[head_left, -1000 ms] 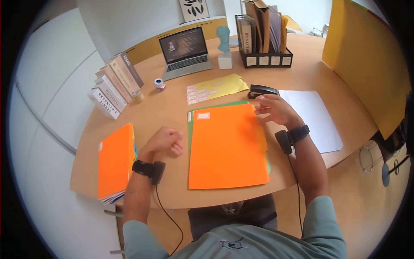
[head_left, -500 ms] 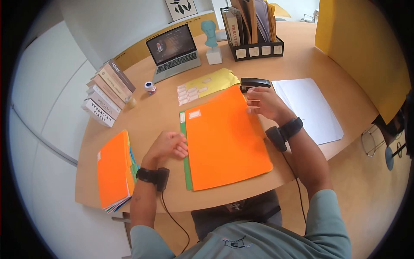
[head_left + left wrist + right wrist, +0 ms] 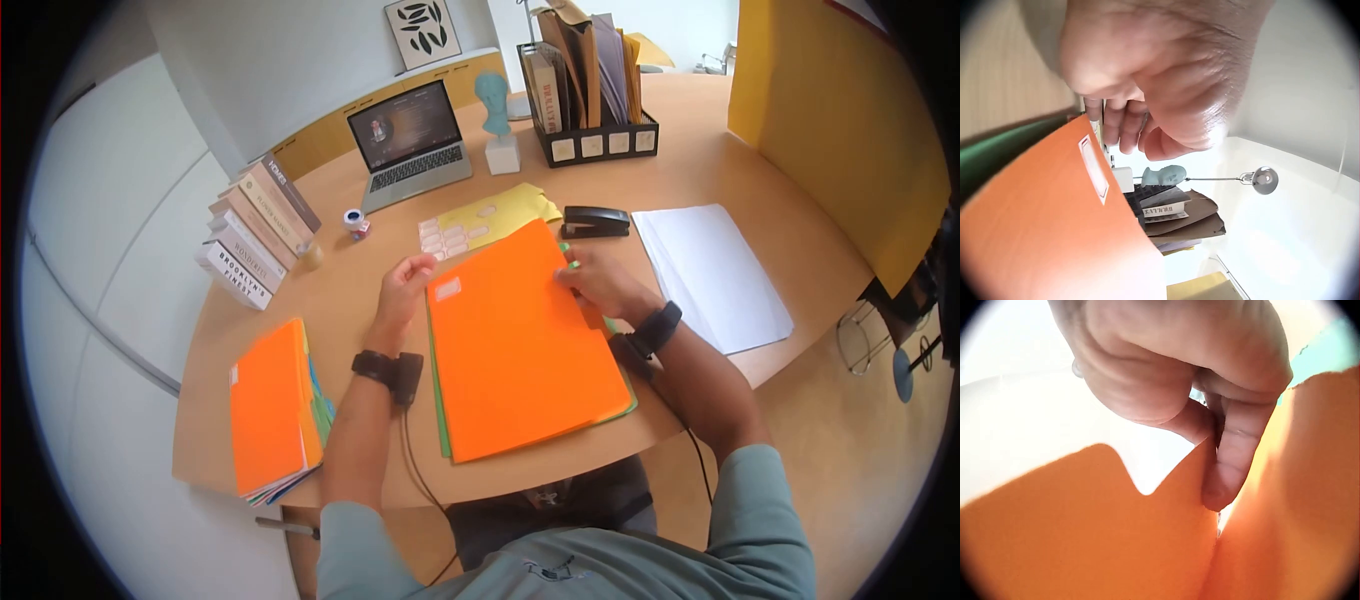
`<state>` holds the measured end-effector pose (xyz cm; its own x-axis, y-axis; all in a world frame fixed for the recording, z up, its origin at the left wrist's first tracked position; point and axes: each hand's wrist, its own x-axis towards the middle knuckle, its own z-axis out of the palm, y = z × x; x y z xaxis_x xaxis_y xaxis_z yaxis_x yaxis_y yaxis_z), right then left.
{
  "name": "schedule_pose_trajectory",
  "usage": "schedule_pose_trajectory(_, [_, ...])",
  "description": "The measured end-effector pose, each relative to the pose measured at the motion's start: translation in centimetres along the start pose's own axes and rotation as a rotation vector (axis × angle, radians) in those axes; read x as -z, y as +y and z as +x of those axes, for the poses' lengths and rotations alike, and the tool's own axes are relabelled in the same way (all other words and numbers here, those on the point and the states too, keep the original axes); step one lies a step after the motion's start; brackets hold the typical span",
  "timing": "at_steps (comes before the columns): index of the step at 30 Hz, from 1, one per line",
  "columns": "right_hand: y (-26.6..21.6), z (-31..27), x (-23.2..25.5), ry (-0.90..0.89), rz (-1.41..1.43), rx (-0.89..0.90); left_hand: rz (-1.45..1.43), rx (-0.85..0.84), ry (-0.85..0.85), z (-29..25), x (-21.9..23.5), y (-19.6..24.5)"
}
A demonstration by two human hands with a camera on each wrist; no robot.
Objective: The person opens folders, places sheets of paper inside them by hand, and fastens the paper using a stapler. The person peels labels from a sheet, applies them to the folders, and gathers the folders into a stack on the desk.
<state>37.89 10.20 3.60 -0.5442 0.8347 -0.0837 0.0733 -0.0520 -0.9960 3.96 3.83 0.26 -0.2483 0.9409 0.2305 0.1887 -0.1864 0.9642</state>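
An orange folder (image 3: 530, 345) with a small white label near its upper left corner lies in front of me, over a green folder (image 3: 441, 425) whose edges show along the left side and lower right. My right hand (image 3: 605, 283) pinches the orange folder's right edge. In the right wrist view, its fingers (image 3: 1235, 456) reach between two orange leaves at that edge. By the upper left corner is my left hand (image 3: 402, 290), palm inward, fingers loosely bent and holding nothing. The left wrist view shows that hand (image 3: 1160, 69) just beside the labelled corner.
A thick orange folder stack (image 3: 268, 410) lies at the left. Behind are books (image 3: 262, 235), an ink bottle (image 3: 356, 224), a laptop (image 3: 412, 150), a bust (image 3: 495, 120), a file box (image 3: 600, 145), a yellow envelope with labels (image 3: 490, 220) and a black stapler (image 3: 596, 221). White paper (image 3: 712, 275) lies right.
My right hand has come down and left onto the orange folder's right edge and grips it. My left hand has moved up along the folder's left side to its upper corner.
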Motion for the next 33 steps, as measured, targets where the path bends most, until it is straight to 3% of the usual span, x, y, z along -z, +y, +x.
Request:
schedule_pose_trajectory(5, [0.4,0.3,-0.7,-0.001,-0.04,0.008,-0.087,0.061,-0.126,1.7,-1.4,-1.4])
schedule_pose_trajectory(8, [-0.1,0.2,-1.0,0.0,-0.074,0.008,-0.107,0.108,-0.12,1.8,-1.6,-1.3])
schedule_pose_trajectory(11, [0.3,0.6,-1.0,-0.059,-0.154,-0.019,0.082,0.063,-0.131,1.8,-1.8,-1.9])
schedule_pose_trajectory(14, [-0.1,0.3,-1.0,-0.09,-0.181,-0.044,0.445,-0.146,-0.17,1.4,-2.6,-2.0])
schedule_pose_trajectory(20, [0.6,1.0,0.1,-0.102,-0.118,-0.161,0.366,-0.024,-0.155,0.5,-3.1,-0.9])
schedule_pose_trajectory(23, [0.0,0.5,0.1,-0.123,-0.074,-0.16,0.339,-0.093,-0.149,0.3,-3.0,-1.4])
schedule_pose_trajectory(33, [1.3,0.9,0.2,-0.191,0.056,-0.203,0.248,-0.006,-0.12,0.3,-3.2,-0.4])
